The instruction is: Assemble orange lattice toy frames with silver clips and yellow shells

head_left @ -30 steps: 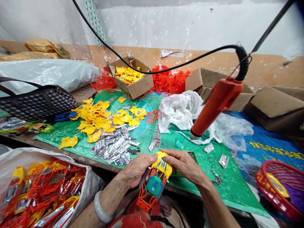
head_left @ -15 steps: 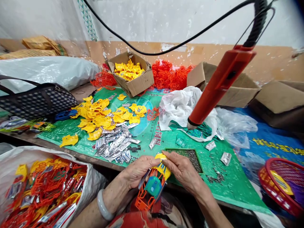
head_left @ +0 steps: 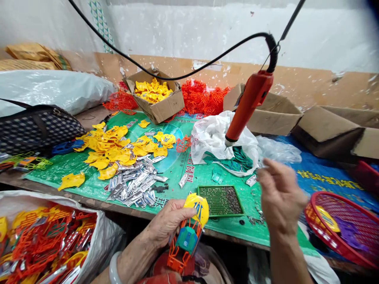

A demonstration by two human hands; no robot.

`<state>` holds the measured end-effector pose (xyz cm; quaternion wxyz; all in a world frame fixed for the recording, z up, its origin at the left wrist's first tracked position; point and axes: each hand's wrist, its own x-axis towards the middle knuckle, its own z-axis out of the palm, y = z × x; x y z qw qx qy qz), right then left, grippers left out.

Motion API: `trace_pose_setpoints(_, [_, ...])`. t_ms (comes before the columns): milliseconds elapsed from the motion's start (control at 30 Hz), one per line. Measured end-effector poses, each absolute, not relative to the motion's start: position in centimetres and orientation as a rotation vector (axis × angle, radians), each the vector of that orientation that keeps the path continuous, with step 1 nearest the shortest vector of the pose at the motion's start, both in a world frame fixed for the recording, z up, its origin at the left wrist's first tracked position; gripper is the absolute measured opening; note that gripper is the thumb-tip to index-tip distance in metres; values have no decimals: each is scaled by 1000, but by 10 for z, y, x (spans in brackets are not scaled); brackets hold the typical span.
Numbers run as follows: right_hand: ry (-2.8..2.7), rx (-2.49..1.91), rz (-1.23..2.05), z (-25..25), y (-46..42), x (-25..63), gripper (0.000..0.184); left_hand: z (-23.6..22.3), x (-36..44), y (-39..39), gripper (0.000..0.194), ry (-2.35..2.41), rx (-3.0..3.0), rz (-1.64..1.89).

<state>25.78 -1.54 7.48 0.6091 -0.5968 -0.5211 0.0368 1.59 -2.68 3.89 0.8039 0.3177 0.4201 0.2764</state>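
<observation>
My left hand (head_left: 170, 221) grips a toy vehicle body (head_left: 186, 240) with an orange frame, a teal block in its middle and a yellow front cover. My thumb presses on the yellow cover. My right hand (head_left: 281, 193) is raised off the toy, over the right part of the table; its fingers are curled and smeared by motion, so I cannot make out whether they hold anything. Above and left of it an orange-red electric screwdriver (head_left: 245, 106) hangs from its cord, tip downward. A green screw tray (head_left: 220, 215) with small dark screws lies beyond the toy.
Yellow covers (head_left: 111, 154) and silver strips (head_left: 136, 181) are heaped at left on the green sheet. A sack (head_left: 109, 228) of assembled parts stands at lower left. Behind are a cardboard box (head_left: 167, 108) of yellow covers and a white bag (head_left: 204, 138). A red basket (head_left: 314, 221) is at right.
My right hand has let go of the yellow cover and moved up and right. My left hand still holds the toy. The whole view has shifted, with the screwdriver appearing smaller and further left.
</observation>
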Motion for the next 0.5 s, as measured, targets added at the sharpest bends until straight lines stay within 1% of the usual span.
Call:
trace_pose_setpoints(33, [-1107, -1359, -47, 82, -5, 270, 39, 38, 16, -27, 22, 891, 664, 592])
trace_pose_setpoints(67, [-1096, -1332, -110, 88, 9, 282, 46, 37, 16, -28, 23, 874, 648, 595])
trace_pose_setpoints(100, [-1091, -1286, -109, 93, 24, 292, 59, 36, 17, -29, 25, 849, 630, 599])
trace_pose_setpoints(167, [-1139, -1236, 47, 101, 58, 305, 80, 35, 18, -30, 28, 810, 595, 621])
trace_pose_setpoints(200, [-1187, -1183, 147, 104, 75, 307, 86, 35, 19, -31, 28, 806, 585, 627])
trace_pose_setpoints(233, [-1245, -1106, 282, 106, 92, 305, 85, 35, 19, -32, 28, 812, 577, 632])
trace_pose_setpoints(333, [-1271, -913, 584, 113, 126, 287, 71, 33, 18, -35, 27, 853, 554, 645])
trace_pose_setpoints(367, [-1229, -874, 670, 115, 132, 279, 64, 32, 17, -36, 27, 869, 545, 650])
trace_pose_setpoints(433, [-1167, -862, 823, 121, 133, 262, 52, 29, 14, -38, 28, 894, 528, 657])
trace_pose_setpoints(500, [-1195, -896, 906, 128, 123, 249, 45, 26, 10, -40, 28, 900, 516, 648])
